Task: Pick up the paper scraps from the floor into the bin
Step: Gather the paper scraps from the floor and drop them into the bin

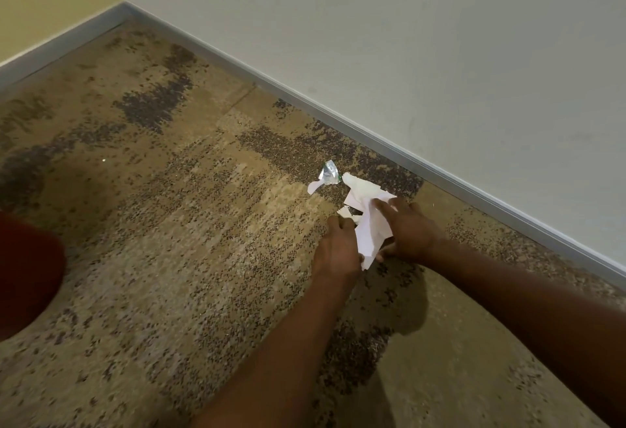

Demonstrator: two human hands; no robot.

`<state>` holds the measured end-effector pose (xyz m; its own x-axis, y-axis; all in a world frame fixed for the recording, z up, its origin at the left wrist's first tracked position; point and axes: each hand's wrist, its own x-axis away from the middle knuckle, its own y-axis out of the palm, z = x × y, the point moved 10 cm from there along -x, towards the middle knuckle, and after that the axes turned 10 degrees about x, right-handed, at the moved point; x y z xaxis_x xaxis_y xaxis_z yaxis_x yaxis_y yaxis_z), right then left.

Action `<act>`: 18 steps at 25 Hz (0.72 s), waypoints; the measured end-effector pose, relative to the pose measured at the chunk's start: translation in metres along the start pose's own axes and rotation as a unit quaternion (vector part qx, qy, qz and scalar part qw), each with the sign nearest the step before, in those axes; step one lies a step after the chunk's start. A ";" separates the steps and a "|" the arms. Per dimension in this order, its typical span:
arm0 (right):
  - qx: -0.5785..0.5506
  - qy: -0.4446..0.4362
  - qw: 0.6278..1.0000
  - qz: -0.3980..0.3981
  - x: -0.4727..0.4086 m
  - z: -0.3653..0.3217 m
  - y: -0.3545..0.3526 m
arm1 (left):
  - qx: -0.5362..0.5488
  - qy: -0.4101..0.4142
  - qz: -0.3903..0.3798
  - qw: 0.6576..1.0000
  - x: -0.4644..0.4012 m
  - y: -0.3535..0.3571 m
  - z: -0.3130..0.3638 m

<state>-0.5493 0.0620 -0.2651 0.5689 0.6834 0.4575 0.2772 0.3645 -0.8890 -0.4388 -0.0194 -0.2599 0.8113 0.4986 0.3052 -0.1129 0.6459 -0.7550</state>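
A bunch of white paper scraps point(367, 221) lies on the brown speckled carpet near the wall. My left hand point(337, 248) and my right hand point(411, 229) close on this bunch from either side, fingers on the paper. Beyond them a small white scrap point(314, 186) and a silvery foil scrap point(328, 174) lie loose on the carpet. Another white piece point(355, 187) pokes out past my right fingers, and a small one point(345, 212) sits just ahead of my left hand. No bin is in view.
A grey baseboard point(389, 146) and pale wall run diagonally behind the scraps, meeting a yellow wall at the far left corner. A dark red shape point(27, 275) fills the left edge. A tiny white speck point(103, 161) lies on the carpet point(169, 224) far left.
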 end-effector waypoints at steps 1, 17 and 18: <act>-0.001 -0.001 1.000 0.007 0.001 -0.004 0.000 | 0.016 -0.003 0.010 1.000 -0.001 -0.001 0.000; -0.027 -0.045 0.995 0.091 0.019 -0.053 -0.001 | 0.114 0.013 0.062 0.991 -0.005 -0.002 -0.009; -0.039 -0.045 0.994 0.097 0.022 -0.055 -0.002 | 0.122 0.014 0.067 0.990 -0.003 -0.004 -0.008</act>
<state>-0.4949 0.0409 -0.2541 0.5477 0.7906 0.2739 0.2300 0.1726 -0.9578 -0.4362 -0.0283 -0.2629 0.7952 0.5747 0.1935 -0.3520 0.6973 -0.6244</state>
